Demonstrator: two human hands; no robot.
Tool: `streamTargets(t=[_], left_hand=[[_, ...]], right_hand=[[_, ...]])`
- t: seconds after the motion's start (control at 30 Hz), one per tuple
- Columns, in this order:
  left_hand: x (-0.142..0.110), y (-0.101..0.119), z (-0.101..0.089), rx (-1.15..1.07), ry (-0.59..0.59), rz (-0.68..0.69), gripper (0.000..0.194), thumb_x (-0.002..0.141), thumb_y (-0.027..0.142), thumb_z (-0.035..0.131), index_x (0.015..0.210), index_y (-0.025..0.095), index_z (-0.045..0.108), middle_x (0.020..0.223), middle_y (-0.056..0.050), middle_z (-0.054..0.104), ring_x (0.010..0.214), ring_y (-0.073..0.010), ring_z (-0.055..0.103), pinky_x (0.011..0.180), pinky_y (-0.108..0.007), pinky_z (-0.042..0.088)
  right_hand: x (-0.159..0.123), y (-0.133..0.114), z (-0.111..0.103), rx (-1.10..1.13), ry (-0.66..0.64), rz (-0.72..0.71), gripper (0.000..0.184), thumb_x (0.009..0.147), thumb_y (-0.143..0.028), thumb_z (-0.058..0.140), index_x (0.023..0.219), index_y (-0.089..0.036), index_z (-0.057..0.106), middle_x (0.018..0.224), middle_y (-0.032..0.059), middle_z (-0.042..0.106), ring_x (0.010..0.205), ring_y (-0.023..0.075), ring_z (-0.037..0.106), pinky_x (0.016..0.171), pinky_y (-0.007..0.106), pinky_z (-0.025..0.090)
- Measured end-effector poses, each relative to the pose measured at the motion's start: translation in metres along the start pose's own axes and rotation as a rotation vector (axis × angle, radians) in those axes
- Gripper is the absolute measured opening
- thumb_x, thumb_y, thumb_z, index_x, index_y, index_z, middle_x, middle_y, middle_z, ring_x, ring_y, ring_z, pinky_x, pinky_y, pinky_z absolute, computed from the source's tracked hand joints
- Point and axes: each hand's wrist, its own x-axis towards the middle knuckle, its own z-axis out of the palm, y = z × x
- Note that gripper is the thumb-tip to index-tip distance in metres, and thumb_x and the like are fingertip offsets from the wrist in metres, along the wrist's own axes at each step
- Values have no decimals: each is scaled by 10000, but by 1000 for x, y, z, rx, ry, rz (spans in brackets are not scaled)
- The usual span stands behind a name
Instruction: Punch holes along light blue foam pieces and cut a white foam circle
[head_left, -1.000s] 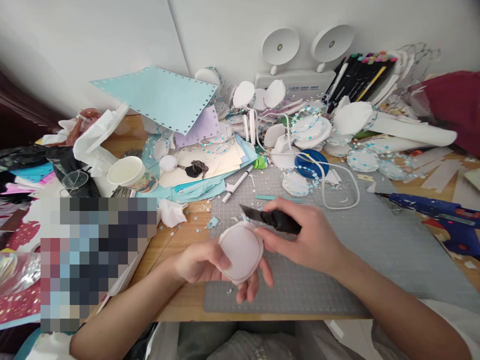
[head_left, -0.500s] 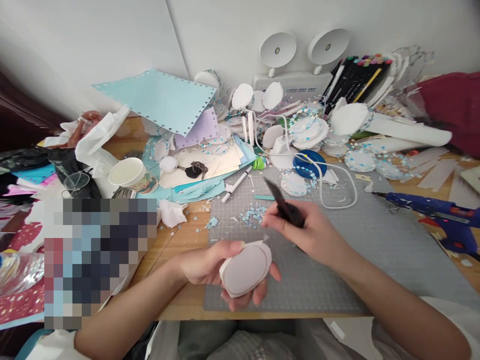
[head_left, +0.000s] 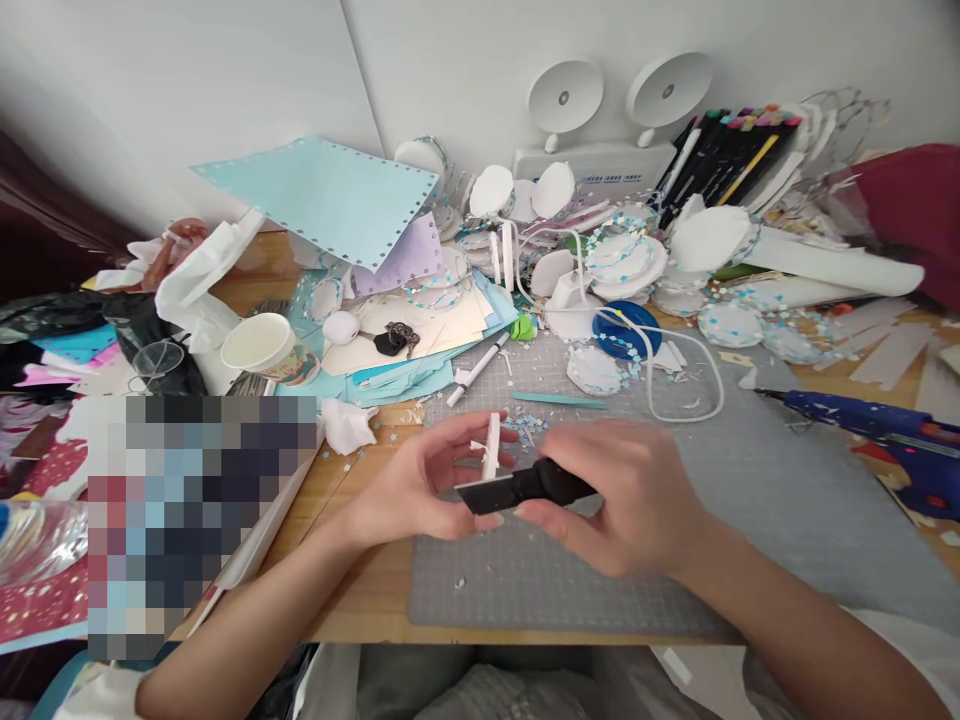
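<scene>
My left hand (head_left: 442,485) grips a small white oval disc (head_left: 492,447), turned edge-on so its thin side shows, with ragged bits along the edge. In my right hand (head_left: 622,490) is a black utility knife (head_left: 551,484), its dark blade pointing left and lying against or just in front of the disc's lower end. Whether the blade touches the disc I cannot tell. Both hands are above the grey cutting mat (head_left: 570,590). Blue star confetti (head_left: 529,430) and white scraps lie on the mat behind them.
A blue glue gun (head_left: 862,415) lies at the right. Across the back are white discs with blue star strings (head_left: 622,260), a white cable (head_left: 720,375), markers (head_left: 727,160) and a two-headed lamp (head_left: 592,160). A paper cup (head_left: 262,348) and blue paper (head_left: 322,200) are at the left.
My left hand has turned the white disc from face-up to edge-on. My right hand has brought the knife down and left to the disc, swinging its blade to point left.
</scene>
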Motion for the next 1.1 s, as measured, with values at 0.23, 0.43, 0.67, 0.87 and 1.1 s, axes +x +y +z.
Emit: streamTargets(t=[0.23,0.43,0.67,0.87,1.1], left_hand=[[0,-4,2,157,116,23,776,536,132,804,1254,192,514,1276,-138,563,1082,-305,586,942,-496,470],[-1,-6,1,261,150,61,801,544,152,801,1279,158,481,1264,-149,577,1099,-314,580,985,-504,437],[-3,-8,0,437,211,111,813,506,107,754,1276,127,492,1249,-160,585,1146,-345,548,1030,-519,388],[-5,-5,-2,444,156,155,803,506,105,718,1276,117,487,1276,-177,561,1176,-362,522,1052,-545,357],[-6,-7,-9,404,103,209,789,542,128,718,1299,178,499,1266,-138,577,1128,-349,552,1015,-536,391]], right_hand=[[1,0,0,-81,-14,-8,409,851,-513,493,620,-176,476,511,-20,481,462,110,415,493,260,231],[0,1,0,-103,-39,0,415,848,-520,495,615,-178,470,505,-23,477,455,108,402,490,262,215],[-2,0,0,-99,-44,9,424,837,-531,500,603,-179,458,495,-30,453,451,104,372,493,258,204],[-2,0,-1,-85,-17,19,428,839,-527,504,597,-179,445,490,-39,439,446,95,355,489,251,200],[-1,7,-2,-88,-19,99,438,839,-542,489,591,-183,441,495,-34,459,454,97,376,486,242,204]])
